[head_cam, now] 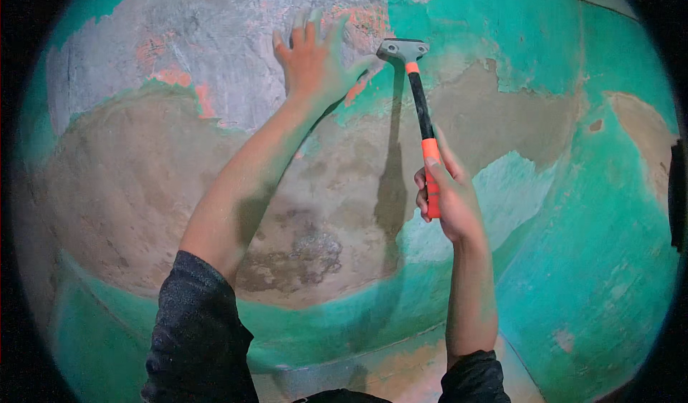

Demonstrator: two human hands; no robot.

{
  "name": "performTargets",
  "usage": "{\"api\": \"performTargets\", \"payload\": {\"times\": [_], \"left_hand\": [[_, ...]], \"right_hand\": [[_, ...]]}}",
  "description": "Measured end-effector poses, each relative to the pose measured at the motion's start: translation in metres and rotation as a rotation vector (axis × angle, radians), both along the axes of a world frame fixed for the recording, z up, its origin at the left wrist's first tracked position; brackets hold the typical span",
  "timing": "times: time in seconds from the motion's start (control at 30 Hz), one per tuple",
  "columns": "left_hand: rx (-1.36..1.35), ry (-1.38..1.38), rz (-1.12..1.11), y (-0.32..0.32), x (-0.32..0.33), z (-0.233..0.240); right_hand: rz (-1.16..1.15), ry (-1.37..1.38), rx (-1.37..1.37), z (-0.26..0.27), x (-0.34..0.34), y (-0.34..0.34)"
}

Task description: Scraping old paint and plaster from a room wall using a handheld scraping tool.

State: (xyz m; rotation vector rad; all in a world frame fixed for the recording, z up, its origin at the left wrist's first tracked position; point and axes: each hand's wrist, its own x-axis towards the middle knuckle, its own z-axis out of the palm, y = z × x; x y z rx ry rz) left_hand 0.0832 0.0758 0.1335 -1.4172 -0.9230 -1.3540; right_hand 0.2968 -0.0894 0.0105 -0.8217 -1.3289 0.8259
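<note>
My right hand (451,188) grips the orange and black handle of a long-handled scraper (419,96). The scraper's grey metal head points up, with its edge at the green paint (467,32) near a patch of orange paint. My left hand (317,64) has its fingers spread against the wall on a greyish-white layer (231,59), its thumb just left of the scraper head. Whether the blade touches the wall I cannot tell. Below both hands, bare plaster (322,188) shows between ragged paint edges.
An inner corner runs down the right side, where another green wall (591,241) has its own bare patch (639,128). Along the bottom lies a discoloured floor (398,371). A dark object (678,196) stands at the far right rim.
</note>
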Motion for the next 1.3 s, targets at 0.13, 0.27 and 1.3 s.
{"api": "performTargets", "payload": {"times": [0.13, 0.27, 1.3], "left_hand": [[0.057, -0.008, 0.011, 0.011, 0.023, 0.02], [0.078, -0.016, 0.067, 0.022, 0.028, 0.025], [0.068, -0.126, -0.317, 0.019, 0.039, 0.036]], "right_hand": [[0.145, 0.094, 0.053, -0.011, 0.02, 0.023], [0.125, 0.034, 0.08, -0.008, 0.023, 0.026], [-0.098, -0.157, -0.004, 0.049, 0.013, -0.026]]}}
